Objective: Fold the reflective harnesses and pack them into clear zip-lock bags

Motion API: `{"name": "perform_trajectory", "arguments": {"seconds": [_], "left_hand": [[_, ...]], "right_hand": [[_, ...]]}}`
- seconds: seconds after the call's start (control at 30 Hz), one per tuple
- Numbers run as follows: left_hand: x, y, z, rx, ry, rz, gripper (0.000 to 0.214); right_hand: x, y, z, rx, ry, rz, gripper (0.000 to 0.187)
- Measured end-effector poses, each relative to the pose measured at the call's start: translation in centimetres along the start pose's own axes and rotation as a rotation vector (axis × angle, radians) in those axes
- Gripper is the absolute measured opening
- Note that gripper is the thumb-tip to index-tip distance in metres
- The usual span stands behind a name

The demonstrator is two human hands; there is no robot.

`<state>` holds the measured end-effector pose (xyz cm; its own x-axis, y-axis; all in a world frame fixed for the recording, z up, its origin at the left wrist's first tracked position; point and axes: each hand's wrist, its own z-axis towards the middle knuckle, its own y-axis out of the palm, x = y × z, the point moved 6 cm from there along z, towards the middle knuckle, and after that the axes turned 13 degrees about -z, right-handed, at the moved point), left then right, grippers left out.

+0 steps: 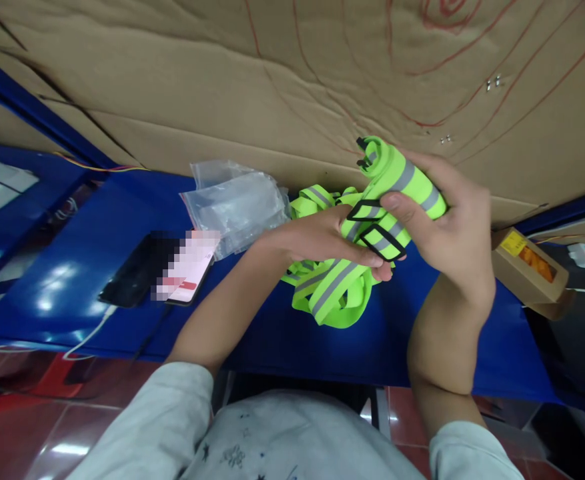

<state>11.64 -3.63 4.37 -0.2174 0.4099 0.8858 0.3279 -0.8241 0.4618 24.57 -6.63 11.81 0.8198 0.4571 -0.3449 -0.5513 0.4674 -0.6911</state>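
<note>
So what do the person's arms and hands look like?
The left sleeve and right sleeve are pale grey-green and stop near the elbows. Below that it's all bare: the left hand and right hand have no gloves, and no watch or ring shows.

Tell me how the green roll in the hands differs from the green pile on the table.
The roll is wound compactly; the pile spreads in loose loops. The roll is held up by the left hand and right hand, while the pile lies on the blue table. Both are bright yellow-green with grey stripes.
</note>
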Motion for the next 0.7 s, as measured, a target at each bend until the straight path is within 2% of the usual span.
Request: {"name": "perform_trajectory", "arguments": {"seconds": [0.1,0.27,0.33,0.43,0.5,0.6,0.7], "left_hand": [[0.8,0.1,-0.1,-0.003,0.049,0.122,0.016],[0.8,-0.1,-0.3,-0.082,0.042,0.131,0.017],[0.3,-0.5,-0.3,-0.08,0.028,0.181,0.022],[0.1,-1.5,-0.1,0.022,0.08,0.373,0.026],[0.3,-1.6,-0.1,0.037,0.135,0.468,0.025],[0.6,-1.4,-0.2,0.021,0.168,0.5,0.028],[1.0,-1.4,-0.6,0.033,0.175,0.52,0.031]], "right_hand": [[0.0,0.1,0.0,0.054,0.117,0.116,0.032],[1.2,1.1,0.0,0.124,0.364,0.368,0.047],[1.9,1.4,-0.1,0.1,0.45,0.442,0.048],[3.1,2.4,-0.2,-0.057,0.543,0.58,0.046],[3.8,3.4,-0.1,-0.145,0.568,0.649,0.042],[4.8,4.0,0.3,-0.092,0.497,0.58,0.033],[4.9,3.8,0.5,-0.058,0.41,0.466,0.03]]}}
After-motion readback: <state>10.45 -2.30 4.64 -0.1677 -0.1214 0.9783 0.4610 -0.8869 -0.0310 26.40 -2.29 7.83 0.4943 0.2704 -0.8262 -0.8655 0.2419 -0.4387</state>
